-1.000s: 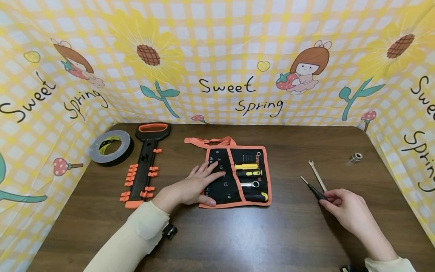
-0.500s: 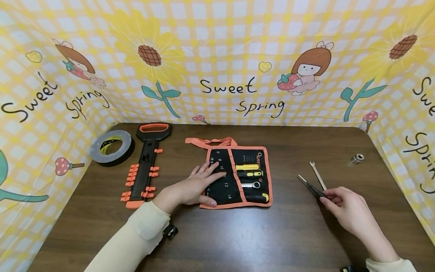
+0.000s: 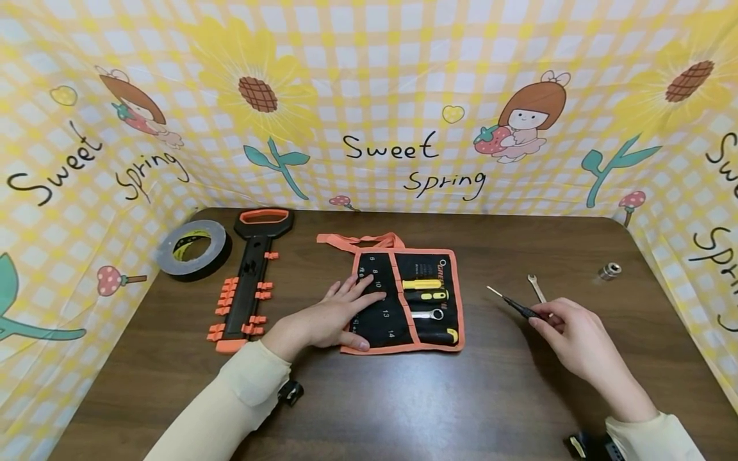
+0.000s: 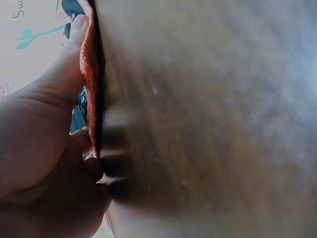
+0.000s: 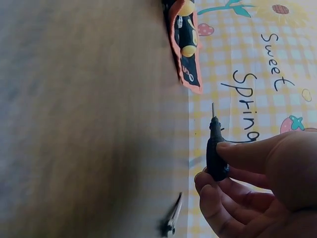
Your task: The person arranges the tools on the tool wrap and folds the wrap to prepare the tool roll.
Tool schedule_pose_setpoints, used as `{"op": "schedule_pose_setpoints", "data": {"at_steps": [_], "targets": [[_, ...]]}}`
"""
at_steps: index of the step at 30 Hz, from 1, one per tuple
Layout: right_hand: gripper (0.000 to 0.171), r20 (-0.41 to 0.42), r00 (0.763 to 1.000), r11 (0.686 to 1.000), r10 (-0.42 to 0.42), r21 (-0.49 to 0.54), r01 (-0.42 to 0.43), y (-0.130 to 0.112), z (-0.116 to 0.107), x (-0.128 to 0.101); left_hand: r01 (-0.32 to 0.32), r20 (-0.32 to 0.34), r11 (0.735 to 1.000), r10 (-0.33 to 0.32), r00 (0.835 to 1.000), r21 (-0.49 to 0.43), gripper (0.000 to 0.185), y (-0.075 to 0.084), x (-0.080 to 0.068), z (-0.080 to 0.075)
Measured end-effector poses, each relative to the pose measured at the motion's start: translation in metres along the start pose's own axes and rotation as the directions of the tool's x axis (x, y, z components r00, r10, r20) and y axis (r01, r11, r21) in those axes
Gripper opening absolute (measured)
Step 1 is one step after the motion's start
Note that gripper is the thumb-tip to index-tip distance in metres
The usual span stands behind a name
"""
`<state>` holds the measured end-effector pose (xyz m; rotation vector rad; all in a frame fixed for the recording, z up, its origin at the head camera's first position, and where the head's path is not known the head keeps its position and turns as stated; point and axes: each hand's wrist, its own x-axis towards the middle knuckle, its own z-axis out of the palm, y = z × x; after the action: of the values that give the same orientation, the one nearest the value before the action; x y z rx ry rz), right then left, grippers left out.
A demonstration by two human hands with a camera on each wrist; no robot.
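Note:
A black tool pouch with orange trim (image 3: pixel 432 252) lies unrolled on the table, tools standing in its right-hand pockets. My left hand (image 3: pixel 331 315) rests on the pouch's numbered left half, fingers spread. In the left wrist view the pouch's orange edge (image 4: pixel 88 69) runs along the thumb. Off to the right, my right hand (image 3: pixel 567 330) pinches a small black-handled screwdriver (image 3: pixel 519 307), its thin metal tip angled up and left toward the pouch. The right wrist view has the screwdriver (image 5: pixel 215 153) between thumb and fingers. Behind that hand a wrench (image 3: pixel 536 288) lies partly covered.
A metal socket (image 3: pixel 610 271) stands at the right. At the left are a roll of tape (image 3: pixel 218 255) and a black rack with orange clips (image 3: pixel 249 288). A checkered cloth wall (image 3: pixel 380 96) borders the table at the back and sides.
My right hand has moved left and slightly away from me with the screwdriver, covering more of the wrench. The left hand stays on the pouch.

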<state>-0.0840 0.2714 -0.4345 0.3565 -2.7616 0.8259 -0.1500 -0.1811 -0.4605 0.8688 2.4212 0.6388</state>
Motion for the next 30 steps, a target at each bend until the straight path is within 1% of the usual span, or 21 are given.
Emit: {"op": "schedule_pose_setpoints", "data": {"at_steps": [3,6,8,12,13,17,19,22,24,30], "targets": [[0.012,0.005,1.000,1.000,-0.005,-0.002,0.005,-0.002,0.001,0.006,0.002,-0.005,1.000,-0.002,1.000,0.014,0.098,-0.005,0.002,0.003],[0.012,0.015,1.000,1.000,-0.012,0.002,0.012,-0.005,0.003,0.012,0.001,-0.006,1.000,-0.001,1.000,0.022,0.098,-0.005,0.002,0.003],[0.012,0.017,1.000,1.000,-0.021,0.010,0.021,-0.008,0.005,0.016,0.015,0.007,0.999,-0.015,1.000,0.030,0.098,0.003,0.000,-0.002],[0.012,0.016,0.999,0.998,-0.046,0.031,0.045,-0.013,0.009,0.024,0.018,0.006,0.999,-0.018,1.000,0.033,0.097,0.001,0.001,0.000],[0.012,0.017,0.998,0.998,-0.053,0.036,0.052,-0.014,0.010,0.025,0.023,0.012,0.999,-0.023,1.000,0.028,0.096,0.003,0.000,-0.002],[0.011,0.035,0.997,0.997,-0.066,0.049,0.064,-0.019,0.013,0.032,-0.009,-0.001,1.000,0.009,1.000,0.005,0.097,0.000,0.000,-0.001],[0.010,0.042,0.997,0.996,-0.067,0.055,0.065,-0.021,0.015,0.035,-0.007,-0.003,1.000,0.007,1.000,0.003,0.097,0.001,-0.001,-0.001],[0.010,0.049,0.997,0.996,-0.064,0.066,0.060,-0.024,0.018,0.040,-0.007,-0.011,1.000,0.008,1.000,0.018,0.097,-0.005,0.001,0.002],[0.010,0.058,0.997,0.996,-0.057,0.073,0.052,-0.027,0.019,0.043,-0.002,-0.006,1.000,0.002,1.000,0.016,0.097,-0.004,0.000,0.002],[0.012,0.118,0.993,0.995,-0.031,0.093,0.020,-0.034,0.025,0.055,-0.013,-0.003,1.000,0.013,1.000,-0.001,0.097,-0.004,0.000,0.002]]}}
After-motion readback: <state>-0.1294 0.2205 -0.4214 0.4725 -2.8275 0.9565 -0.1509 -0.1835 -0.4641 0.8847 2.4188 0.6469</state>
